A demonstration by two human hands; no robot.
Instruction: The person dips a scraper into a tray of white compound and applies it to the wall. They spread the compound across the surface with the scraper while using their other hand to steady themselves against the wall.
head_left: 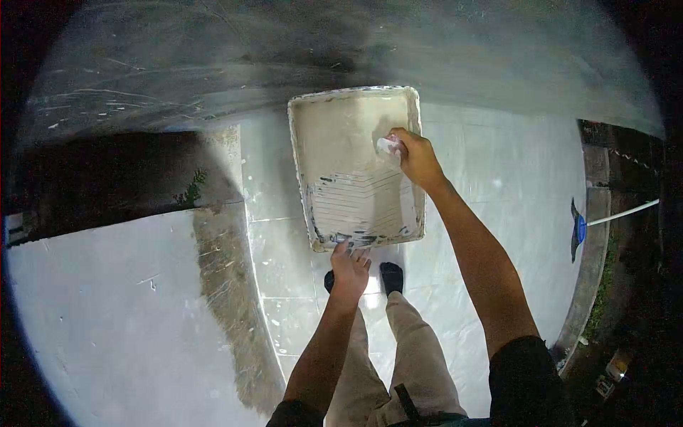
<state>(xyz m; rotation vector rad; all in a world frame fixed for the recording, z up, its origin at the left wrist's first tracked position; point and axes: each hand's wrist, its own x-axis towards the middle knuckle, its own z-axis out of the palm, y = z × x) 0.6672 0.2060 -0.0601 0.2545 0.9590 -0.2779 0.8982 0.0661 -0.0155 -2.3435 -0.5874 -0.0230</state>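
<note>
A paint tray (334, 135) is held out in front of me, its ribbed slope towards me and dark and white paint crusted along its rim. My left hand (351, 267) is closed on the near edge, with the thumb on top and the fingers underneath. Over the upper right of the tray, my right hand (418, 158) is closed round a small, crumpled white piece (388, 146). Whether that piece is cloth or paper I cannot tell. Its shadow falls on the tray's inner surface.
Pale tiled floor (491, 213) lies below, with my feet in dark socks on it. A white surface (107, 306) with a rough brown edge is at left. At right, a blue-headed broom or mop (581, 229) with a white pole rests by a kerb (596, 263).
</note>
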